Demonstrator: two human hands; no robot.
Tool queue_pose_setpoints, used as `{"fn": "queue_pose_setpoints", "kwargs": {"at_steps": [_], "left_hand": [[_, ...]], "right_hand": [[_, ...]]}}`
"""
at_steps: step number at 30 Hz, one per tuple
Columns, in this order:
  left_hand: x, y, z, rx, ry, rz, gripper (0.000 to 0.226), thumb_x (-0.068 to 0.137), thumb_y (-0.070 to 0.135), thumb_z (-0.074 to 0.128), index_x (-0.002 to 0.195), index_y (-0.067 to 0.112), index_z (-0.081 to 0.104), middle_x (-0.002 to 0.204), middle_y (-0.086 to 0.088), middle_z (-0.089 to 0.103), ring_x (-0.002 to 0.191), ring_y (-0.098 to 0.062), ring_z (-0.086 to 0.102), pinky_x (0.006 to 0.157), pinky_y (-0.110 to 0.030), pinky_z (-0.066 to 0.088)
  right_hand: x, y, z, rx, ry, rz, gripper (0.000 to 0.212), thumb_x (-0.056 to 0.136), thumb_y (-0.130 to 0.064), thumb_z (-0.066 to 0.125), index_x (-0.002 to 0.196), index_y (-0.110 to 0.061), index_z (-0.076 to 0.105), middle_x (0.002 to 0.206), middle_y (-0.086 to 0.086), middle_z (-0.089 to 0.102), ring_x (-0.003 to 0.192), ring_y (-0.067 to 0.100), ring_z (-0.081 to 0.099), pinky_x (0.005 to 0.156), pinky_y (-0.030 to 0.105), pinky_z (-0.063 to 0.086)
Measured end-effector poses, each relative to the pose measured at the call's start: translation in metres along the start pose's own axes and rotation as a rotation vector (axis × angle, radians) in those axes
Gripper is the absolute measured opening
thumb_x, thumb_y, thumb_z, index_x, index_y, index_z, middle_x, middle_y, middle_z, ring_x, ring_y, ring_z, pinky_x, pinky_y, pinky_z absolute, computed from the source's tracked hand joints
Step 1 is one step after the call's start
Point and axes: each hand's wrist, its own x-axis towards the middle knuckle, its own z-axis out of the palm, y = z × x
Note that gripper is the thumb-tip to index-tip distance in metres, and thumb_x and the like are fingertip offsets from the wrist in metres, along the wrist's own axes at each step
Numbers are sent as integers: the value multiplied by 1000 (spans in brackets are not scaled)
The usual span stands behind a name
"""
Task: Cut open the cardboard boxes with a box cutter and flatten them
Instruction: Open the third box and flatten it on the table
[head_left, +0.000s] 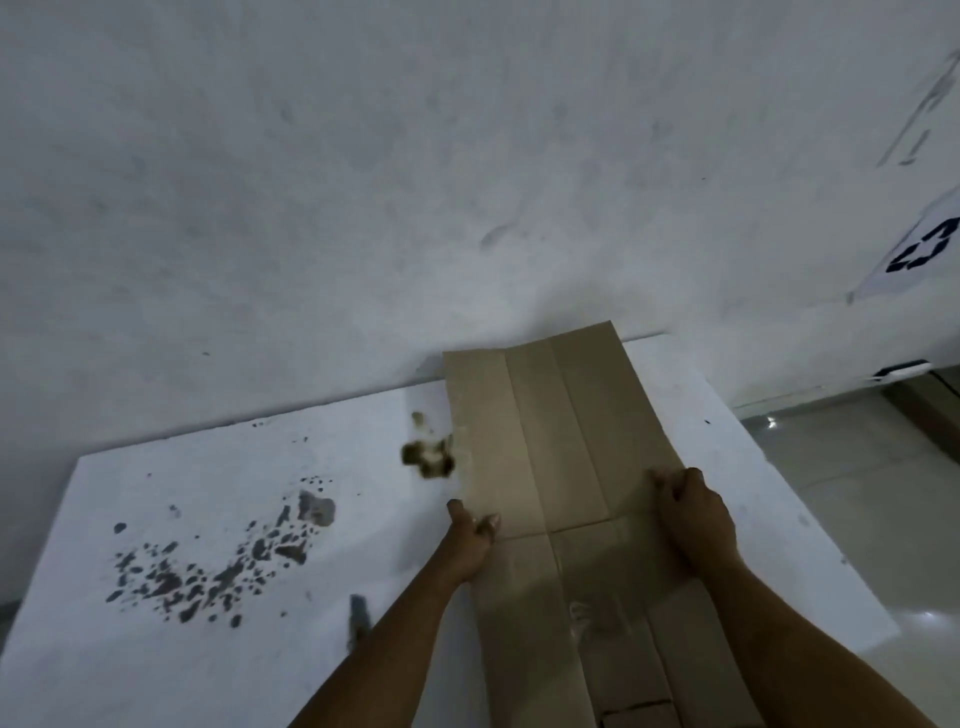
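One wide-angle view from a camera on my head, looking forward and down. It sits close above the white tabletop (208, 649), with my two forearms reaching in from the bottom edge and a pale wall (363, 182) filling the upper half.

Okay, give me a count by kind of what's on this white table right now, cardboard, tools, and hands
Flattened cardboard box: 1, lying on the white table
Hands gripping its edges: 2, left hand and right hand
Dark object by the left forearm, possibly the box cutter, too blurred to tell: 1
Total: 4
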Motion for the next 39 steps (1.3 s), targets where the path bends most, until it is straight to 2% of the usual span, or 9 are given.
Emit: {"fn": "queue_pose_setpoints", "kwargs": {"at_steps": [4, 11, 15, 20, 23, 26, 31, 36, 39], "left_hand": [[26, 19, 38, 39, 31, -97, 77, 103, 36, 47, 154, 7, -2, 158, -16, 28, 138, -33, 40, 105, -32, 37], [51, 29, 66, 139, 243, -104, 70, 85, 32, 77, 138, 17, 33, 131, -8, 59, 116, -28, 60, 86, -31, 50], [56, 28, 75, 280, 357, -134, 76, 82, 36, 78, 143, 18, 37, 133, -12, 47, 121, -34, 54, 97, -44, 50], [64, 28, 75, 285, 342, -170, 83, 87, 27, 75, 152, 13, 26, 145, -14, 41, 132, -34, 47, 105, -41, 45], [68, 24, 73, 321, 304, -176, 85, 90, 30, 71, 156, 13, 20, 151, -14, 34, 137, -32, 41, 110, -41, 42], [71, 22, 76, 413, 302, -165, 91, 91, 33, 69, 158, 15, 10, 153, -13, 28, 138, -32, 38, 109, -41, 42], [70, 24, 77, 836, 360, -24, 89, 92, 40, 64, 157, 37, 4, 163, -5, 1, 144, -32, 21, 104, -46, 43], [75, 14, 69, 928, 243, 263, 75, 96, 28, 61, 157, 15, 20, 166, -2, 8, 152, -29, 7, 119, -40, 26], [76, 8, 58, 872, 127, 419, 65, 97, 21, 59, 154, 8, 30, 164, -7, 18, 152, -27, 13, 122, -39, 23]], "right_hand": [[51, 21, -3, -84, -8, -25, 42, 99, -57, 43, 98, -14, 45, 80, 6, 61, 67, 26, 56, 67, 39, 49], [102, 42, 0, -98, -106, -21, 40, 99, -51, 46, 106, -12, 44, 83, 4, 56, 71, 25, 54, 68, 38, 45], [110, 53, 20, -215, -100, -98, 55, 97, -49, 49, 127, -3, 46, 118, 20, 54, 101, 38, 57, 82, 47, 49], [97, 49, 43, -332, -180, -70, 82, 99, -62, 26, 156, -6, 10, 154, 18, 26, 137, 38, 31, 105, 56, 34], [93, 52, 51, -370, -169, -98, 79, 99, -62, 15, 158, -12, -1, 160, 16, 20, 140, 39, 25, 106, 57, 32], [92, 52, 53, -356, -216, -130, 67, 100, -59, 12, 157, -31, -10, 166, 6, 3, 147, 36, 14, 110, 60, 23], [93, 53, 53, -338, -227, -159, 61, 100, -58, 11, 154, -43, -15, 166, -4, -11, 151, 30, 1, 113, 64, 15], [96, 52, 51, -364, -265, -175, 61, 102, -56, 9, 155, -39, -14, 167, -1, -12, 153, 30, -3, 117, 62, 8], [92, 42, 49, -448, -242, -189, 61, 104, -47, 15, 159, -23, 1, 167, 6, -2, 152, 32, -1, 118, 59, 7]]}}
